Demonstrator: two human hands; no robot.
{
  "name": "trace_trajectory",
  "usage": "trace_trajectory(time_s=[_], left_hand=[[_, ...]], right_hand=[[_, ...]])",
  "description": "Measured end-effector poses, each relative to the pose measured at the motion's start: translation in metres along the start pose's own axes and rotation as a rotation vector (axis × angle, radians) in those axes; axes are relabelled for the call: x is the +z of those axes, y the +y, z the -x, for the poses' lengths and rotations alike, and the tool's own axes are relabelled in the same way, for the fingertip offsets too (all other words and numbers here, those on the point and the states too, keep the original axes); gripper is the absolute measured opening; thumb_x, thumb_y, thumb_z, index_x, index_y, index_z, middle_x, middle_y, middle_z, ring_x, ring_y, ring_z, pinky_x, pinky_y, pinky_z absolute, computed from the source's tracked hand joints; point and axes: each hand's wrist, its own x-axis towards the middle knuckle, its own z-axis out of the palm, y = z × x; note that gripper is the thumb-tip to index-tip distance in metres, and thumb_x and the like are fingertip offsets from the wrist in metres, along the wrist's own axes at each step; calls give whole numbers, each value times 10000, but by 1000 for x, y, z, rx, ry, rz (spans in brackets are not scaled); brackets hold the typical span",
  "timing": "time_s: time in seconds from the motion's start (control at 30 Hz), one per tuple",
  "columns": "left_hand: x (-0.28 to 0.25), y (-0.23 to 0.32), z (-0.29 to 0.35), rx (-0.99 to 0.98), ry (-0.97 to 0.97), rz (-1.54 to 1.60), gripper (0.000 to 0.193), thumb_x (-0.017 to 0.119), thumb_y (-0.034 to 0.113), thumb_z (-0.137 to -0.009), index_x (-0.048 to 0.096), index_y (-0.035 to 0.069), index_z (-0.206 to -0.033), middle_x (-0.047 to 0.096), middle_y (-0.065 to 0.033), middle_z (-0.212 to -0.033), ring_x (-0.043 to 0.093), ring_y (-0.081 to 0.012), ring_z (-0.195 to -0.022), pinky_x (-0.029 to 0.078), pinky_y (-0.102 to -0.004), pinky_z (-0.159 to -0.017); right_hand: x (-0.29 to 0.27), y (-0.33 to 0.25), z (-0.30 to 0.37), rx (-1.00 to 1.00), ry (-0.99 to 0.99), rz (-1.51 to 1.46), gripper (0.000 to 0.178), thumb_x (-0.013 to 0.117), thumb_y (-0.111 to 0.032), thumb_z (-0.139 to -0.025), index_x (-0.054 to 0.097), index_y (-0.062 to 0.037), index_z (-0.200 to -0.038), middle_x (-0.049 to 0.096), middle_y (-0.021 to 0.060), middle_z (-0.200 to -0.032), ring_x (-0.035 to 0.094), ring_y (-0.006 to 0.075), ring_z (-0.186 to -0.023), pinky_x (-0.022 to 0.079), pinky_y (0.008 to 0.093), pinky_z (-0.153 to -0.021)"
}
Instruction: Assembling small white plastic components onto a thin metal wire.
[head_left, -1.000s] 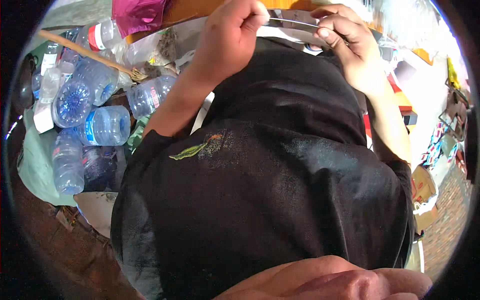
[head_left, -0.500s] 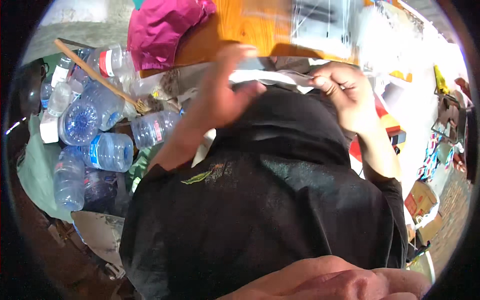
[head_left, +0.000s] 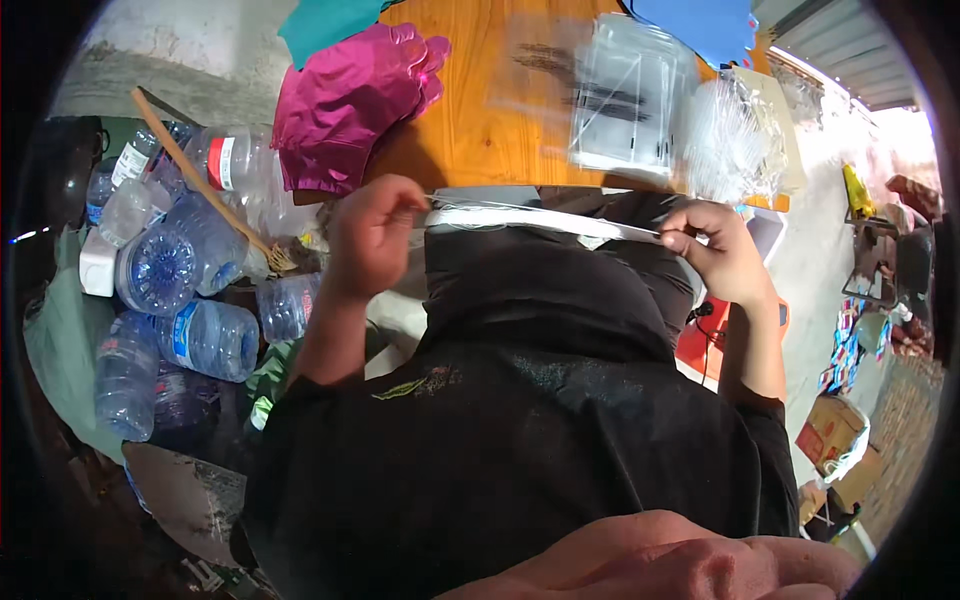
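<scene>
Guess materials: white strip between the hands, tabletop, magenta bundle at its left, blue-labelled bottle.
White strip: maybe plastic or fibre; bright, with fine strands along it, too small to settle.
Tabletop: wood or wood-look laminate, smooth; grain and a knot show.
Magenta bundle: plastic film or slick fabric; shiny creases.
Blue-labelled bottle: likely clear, glossy plastic; see-through moulded walls.

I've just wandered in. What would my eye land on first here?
Probably the bright magenta bundle at the left end of the wooden table, near the top. Next, the heap of clear plastic bottles at left, with a wooden stick across it. In the middle, a white strip runs from near the left grip to the right grip, which pinches its end.
</scene>
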Motion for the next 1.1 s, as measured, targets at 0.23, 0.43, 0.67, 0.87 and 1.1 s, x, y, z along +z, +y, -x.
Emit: trace_trajectory(time_s=[0.23,0.43,0.67,0.87,1.1], left_hand=[[-8,7,-14,17,-107,-495,410,774,184,-951,662,29,-1314,654,-176,-1336,627,-352,-1240,498,-479,-1047],[73,74,-33,-37,-365,427,372,665,124,-1028,567,-16,-1359,657,-152,-1296,624,-241,-1215,474,-380,-1070],[17,4,-18,-102,146,768,191,579,218,-1112,646,50,-1052,578,-21,-827,384,-72,-570,291,-256,-499],[-94,-64,25,-423,295,80,171,650,223,-1081,670,61,-1129,632,-53,-928,552,-122,-738,449,-291,-661],[49,41,-19,358,60,19,493,780,170,-960,561,-40,-1349,598,-237,-1394,579,-397,-1321,457,-484,-1110]], right_hand=[[18,-24,-10,13,121,-100,81,706,-28,-1001,706,30,-944,701,52,-846,636,129,-780,525,301,-743],[61,-90,-49,-377,131,48,60,748,-69,-959,743,-16,-987,727,127,-856,713,257,-767,547,364,-712],[21,-57,-31,-72,71,47,95,735,-68,-1006,721,24,-990,714,23,-840,630,86,-784,524,276,-738],[-10,16,17,255,111,-95,71,700,-35,-1023,718,32,-1041,709,18,-879,616,90,-807,511,273,-763],[51,-58,-24,-228,-5,49,41,703,-38,-976,700,3,-982,701,120,-880,679,272,-806,540,374,-763]])
